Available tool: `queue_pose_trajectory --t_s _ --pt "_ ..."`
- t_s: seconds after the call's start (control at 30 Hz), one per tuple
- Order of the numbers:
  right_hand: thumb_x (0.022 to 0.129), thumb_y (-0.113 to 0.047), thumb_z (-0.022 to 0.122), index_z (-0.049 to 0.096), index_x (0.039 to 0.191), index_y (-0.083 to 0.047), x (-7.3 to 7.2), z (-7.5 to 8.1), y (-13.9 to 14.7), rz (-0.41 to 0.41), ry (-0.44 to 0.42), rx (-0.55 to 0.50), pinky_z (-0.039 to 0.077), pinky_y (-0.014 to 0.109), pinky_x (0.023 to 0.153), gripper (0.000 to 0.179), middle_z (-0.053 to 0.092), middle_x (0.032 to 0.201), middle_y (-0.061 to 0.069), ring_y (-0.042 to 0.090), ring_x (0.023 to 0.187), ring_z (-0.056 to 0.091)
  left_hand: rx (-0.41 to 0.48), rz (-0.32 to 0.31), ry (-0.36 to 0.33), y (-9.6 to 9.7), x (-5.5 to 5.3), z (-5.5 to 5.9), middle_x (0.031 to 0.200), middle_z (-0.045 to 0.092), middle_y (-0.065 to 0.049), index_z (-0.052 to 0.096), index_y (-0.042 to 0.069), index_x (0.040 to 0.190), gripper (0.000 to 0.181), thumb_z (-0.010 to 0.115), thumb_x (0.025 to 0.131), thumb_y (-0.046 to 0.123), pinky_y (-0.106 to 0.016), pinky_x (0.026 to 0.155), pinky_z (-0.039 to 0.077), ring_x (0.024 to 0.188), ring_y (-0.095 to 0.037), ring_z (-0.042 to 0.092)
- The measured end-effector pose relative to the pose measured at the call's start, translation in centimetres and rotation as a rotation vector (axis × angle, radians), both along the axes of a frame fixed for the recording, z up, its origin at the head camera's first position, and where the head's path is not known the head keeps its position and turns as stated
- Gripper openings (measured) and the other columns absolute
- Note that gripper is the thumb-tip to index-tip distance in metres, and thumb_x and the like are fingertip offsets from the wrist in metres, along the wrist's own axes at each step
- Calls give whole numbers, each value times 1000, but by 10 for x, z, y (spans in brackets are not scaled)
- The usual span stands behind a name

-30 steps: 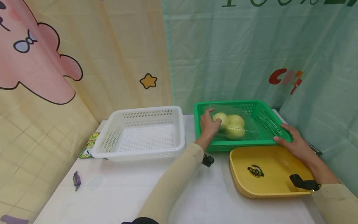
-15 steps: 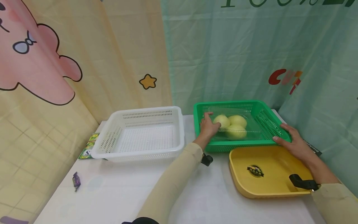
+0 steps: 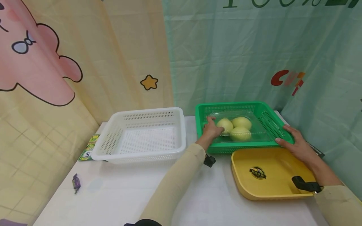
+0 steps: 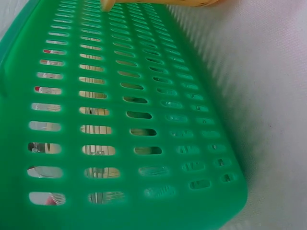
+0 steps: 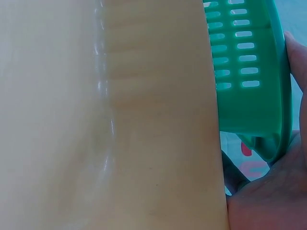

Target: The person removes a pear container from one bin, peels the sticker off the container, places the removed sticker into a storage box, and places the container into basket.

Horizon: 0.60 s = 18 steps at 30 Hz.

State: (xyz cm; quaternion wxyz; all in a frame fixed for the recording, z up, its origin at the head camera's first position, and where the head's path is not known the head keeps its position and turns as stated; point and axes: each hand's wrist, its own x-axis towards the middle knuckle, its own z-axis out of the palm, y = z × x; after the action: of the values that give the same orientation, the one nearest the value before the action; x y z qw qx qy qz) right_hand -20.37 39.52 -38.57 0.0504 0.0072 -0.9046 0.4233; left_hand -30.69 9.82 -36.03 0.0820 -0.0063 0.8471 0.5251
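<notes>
In the head view my left hand [image 3: 210, 130] holds the left end of a clear plastic box [image 3: 258, 134], thumb near the fruit and fingers toward the back. Inside it sit three round yellow-green fruits [image 3: 240, 134]. The box lies low within a green slotted basket [image 3: 243, 145]. My right hand [image 3: 301, 149] grips that basket's front right corner, thumb on the rim. The left wrist view shows mostly the basket's slotted wall [image 4: 115, 120]; the left hand is hidden there. In the right wrist view, the right hand [image 5: 273, 196] is at the green corner.
A yellow tray [image 3: 271, 175] stands in front of the green basket, under my right forearm. Left of it is a white slotted basket [image 3: 138, 155], partly covering a green packet [image 3: 88, 152]. One purple wrapped candy [image 3: 76, 183] lies at the table's left. Curtains [image 3: 240, 56] hang behind.
The clear box has gone from tilted to lying flatter in the green basket, moving slightly down and right with its fruits. The left hand lowered a little; the right hand kept its place.
</notes>
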Motion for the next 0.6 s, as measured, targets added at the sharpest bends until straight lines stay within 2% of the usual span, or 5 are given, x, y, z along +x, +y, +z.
queue_pose_trajectory --t_s 0.3,0.6 --pt "97 -35 49 -2 151 -6 -2 -2 2 -10 0 15 10 72 101 81 -14 155 27 56 133 3 -11 -6 -6 0 0 -1 121 49 -19 34 23 131 54 65 86 18 -36 69 39 104 -30 46" --pt "97 -34 50 -3 151 -6 -2 -3 2 0 7 6 9 72 102 80 -15 154 28 55 133 3 11 3 1 -2 1 0 125 47 -19 35 21 130 54 64 85 16 -37 71 37 111 -31 42"
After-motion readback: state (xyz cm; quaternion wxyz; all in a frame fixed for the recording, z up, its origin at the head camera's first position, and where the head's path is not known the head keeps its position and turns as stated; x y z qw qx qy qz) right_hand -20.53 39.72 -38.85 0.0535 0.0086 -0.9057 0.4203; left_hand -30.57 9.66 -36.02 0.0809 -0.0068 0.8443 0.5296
